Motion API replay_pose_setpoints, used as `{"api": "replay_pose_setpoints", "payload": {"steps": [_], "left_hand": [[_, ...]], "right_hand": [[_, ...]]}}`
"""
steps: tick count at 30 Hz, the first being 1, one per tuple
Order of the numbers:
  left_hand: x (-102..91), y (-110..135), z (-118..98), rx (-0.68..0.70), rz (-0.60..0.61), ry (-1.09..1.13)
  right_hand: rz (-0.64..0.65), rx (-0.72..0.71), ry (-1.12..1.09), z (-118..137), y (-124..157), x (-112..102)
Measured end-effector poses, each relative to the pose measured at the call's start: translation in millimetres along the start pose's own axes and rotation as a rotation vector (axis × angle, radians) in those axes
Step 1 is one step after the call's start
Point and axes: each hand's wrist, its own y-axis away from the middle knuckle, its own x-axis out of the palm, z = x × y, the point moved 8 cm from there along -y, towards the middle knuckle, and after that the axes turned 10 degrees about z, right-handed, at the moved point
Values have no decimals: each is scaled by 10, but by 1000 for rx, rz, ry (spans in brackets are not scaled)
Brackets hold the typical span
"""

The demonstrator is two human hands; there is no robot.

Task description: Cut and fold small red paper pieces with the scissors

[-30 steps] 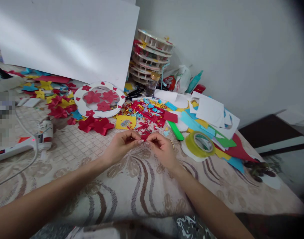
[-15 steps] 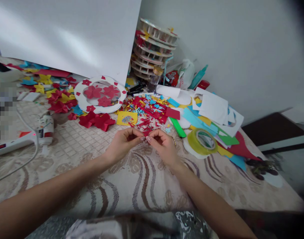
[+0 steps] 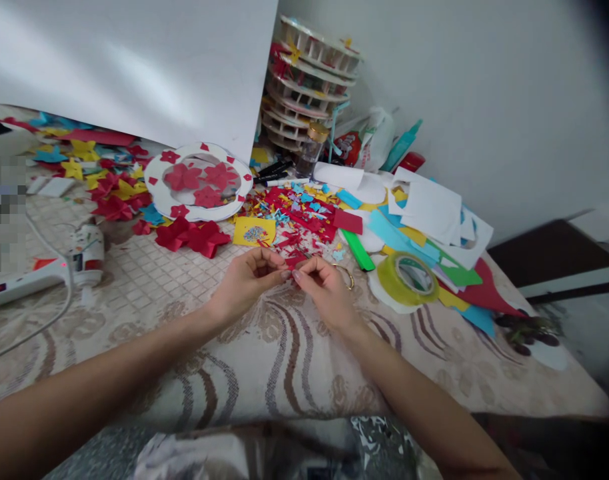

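My left hand [image 3: 247,283] and my right hand [image 3: 327,290] meet over the patterned tablecloth, thumbs and forefingers pinched close together. A small piece of red paper [image 3: 296,261] shows between the fingertips, partly hidden by them. Just beyond it lies a heap of tiny paper scraps [image 3: 304,207] in red, yellow and blue. A gold-coloured loop [image 3: 351,277] pokes out beside my right hand; the rest of it is hidden. To the left are a yellow paper square [image 3: 254,232] with tiny bits on it and red paper flowers [image 3: 192,239].
A white ring with red flowers [image 3: 152,163] lies behind the red paper flowers. On the right are yellow tape [image 3: 404,280], a green strip [image 3: 358,251] and paper sheets [image 3: 429,210]. A glue gun [image 3: 88,257] and power strip [image 3: 24,283] sit left. Stacked round trays [image 3: 312,87] stand behind.
The view has shifted slightly. Both hands stay together with small finger movements; more red paper shows at the fingertips, and the gold-coloured loop beside my right hand is more exposed.
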Motion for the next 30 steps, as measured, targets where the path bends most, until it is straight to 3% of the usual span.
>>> {"api": "replay_pose_setpoints", "payload": {"steps": [24, 30], "left_hand": [[2, 0, 10, -33, -18, 36], [-6, 9, -16, -33, -29, 24]], "right_hand": [[29, 35, 19, -26, 6, 32], [22, 77, -210, -51, -15, 37]]}}
